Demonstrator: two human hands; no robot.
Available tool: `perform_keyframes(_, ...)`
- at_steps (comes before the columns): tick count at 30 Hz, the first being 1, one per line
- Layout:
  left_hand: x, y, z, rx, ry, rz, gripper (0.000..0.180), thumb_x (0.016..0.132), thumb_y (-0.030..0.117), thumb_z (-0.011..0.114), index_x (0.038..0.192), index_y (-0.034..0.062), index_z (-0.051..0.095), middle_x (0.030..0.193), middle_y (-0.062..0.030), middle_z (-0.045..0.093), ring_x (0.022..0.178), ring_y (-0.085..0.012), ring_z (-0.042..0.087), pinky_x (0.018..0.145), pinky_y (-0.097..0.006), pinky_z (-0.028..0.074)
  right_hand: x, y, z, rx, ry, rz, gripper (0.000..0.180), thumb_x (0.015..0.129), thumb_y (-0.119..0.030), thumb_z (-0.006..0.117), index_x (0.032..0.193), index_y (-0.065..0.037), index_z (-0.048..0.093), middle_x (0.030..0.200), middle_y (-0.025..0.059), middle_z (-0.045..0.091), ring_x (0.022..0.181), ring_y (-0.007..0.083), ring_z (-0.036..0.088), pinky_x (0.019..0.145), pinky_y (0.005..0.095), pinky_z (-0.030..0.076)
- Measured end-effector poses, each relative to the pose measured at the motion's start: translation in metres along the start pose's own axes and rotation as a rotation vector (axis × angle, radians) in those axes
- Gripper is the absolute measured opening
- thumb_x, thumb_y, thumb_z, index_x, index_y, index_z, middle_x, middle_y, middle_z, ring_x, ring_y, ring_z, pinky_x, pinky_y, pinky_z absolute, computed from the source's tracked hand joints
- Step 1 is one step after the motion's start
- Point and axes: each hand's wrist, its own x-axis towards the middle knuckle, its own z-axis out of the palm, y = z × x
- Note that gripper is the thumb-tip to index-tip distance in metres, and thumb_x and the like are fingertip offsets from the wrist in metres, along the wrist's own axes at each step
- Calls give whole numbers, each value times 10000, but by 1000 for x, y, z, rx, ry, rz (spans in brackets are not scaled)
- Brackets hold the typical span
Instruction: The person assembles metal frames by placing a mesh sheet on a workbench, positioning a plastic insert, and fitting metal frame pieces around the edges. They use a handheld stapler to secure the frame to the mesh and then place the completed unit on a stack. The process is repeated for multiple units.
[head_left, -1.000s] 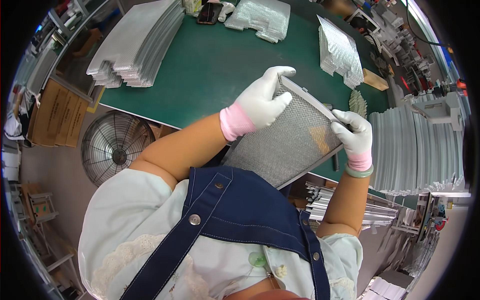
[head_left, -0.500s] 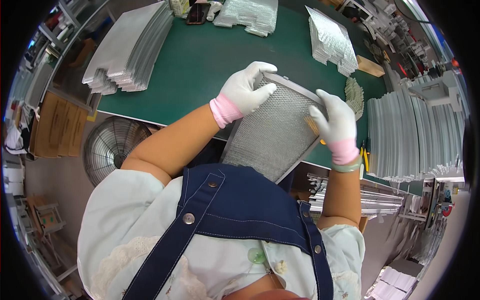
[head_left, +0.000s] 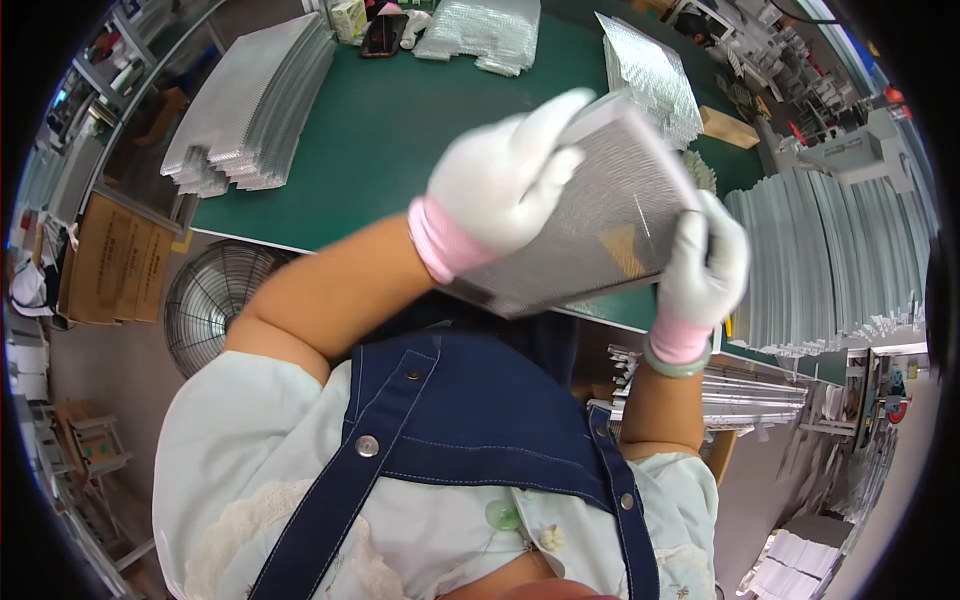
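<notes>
Left hand: white glove (head_left: 482,192), pink cuff, closed on the far left part of the panel; bit of motion blur on it, so don't ask me about every finger.
Right hand: same kind of glove (head_left: 712,268), thumb and fingers pinching the panel's right edge, pale green bangle (head_left: 677,368) on that wrist.
Mesh panel: flat grey thing (head_left: 575,225) with a lighter frame, held up between both hands, tilted, over the near edge of the bench; far edge is kinda smeared.
Tan patch: sits on the right part of the mesh (head_left: 622,250), roughly four-sided.
Bench: green top (head_left: 365,160), runs from behind the panel out to the far side.
Left stack: pile of silvery-grey sheets (head_left: 245,105) with notched near ends, on the far left of the bench.
Far side: dark phone (head_left: 383,36) beside a small box (head_left: 348,20), then a shiny silver pile (head_left: 480,35) just right of them.
Far right: another shiny stack (head_left: 650,75), with a wooden block (head_left: 729,128) near it.
Right side: long row of grey sheets (head_left: 830,260), packed tight.
Floor, left: round caged fan (head_left: 210,310), cardboard (head_left: 120,260) further left.
</notes>
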Motion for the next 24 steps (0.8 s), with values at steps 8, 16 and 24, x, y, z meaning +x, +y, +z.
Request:
perform_keyframes(8, 82, 45, -14, 312, -393, 634, 397, 902, 349, 658, 1172, 66, 583, 934, -115, 643, 965, -333, 628, 889, -463, 469, -67, -3, -12, 587, 121, 620, 183, 956, -39, 638, 1133, 6, 648, 1043, 25, 643, 924, 96, 573, 843, 268, 484)
perform_keyframes(16, -19, -4, 81, 89, -84, 343, 686, 615, 594, 806, 937, 44, 552, 1052, -158, 553, 1166, -428, 483, 1017, -684, 280, -165, 21, 28, 236, -323, 558, 193, 849, -79, 715, 1033, -49, 663, 962, 124, 673, 874, 307, 649, 798, 346, 505)
perform_keyframes(24, -4, -7, 74, -44, -49, 387, 471, 632, 401, 795, 845, 53, 560, 913, -144, 540, 944, -361, 543, 1046, -668, 285, -99, 102, -1, -148, -367, 273, 459, 864, -270, 706, 1214, 16, 626, 1060, 198, 679, 973, 386, 647, 885, 448, 509)
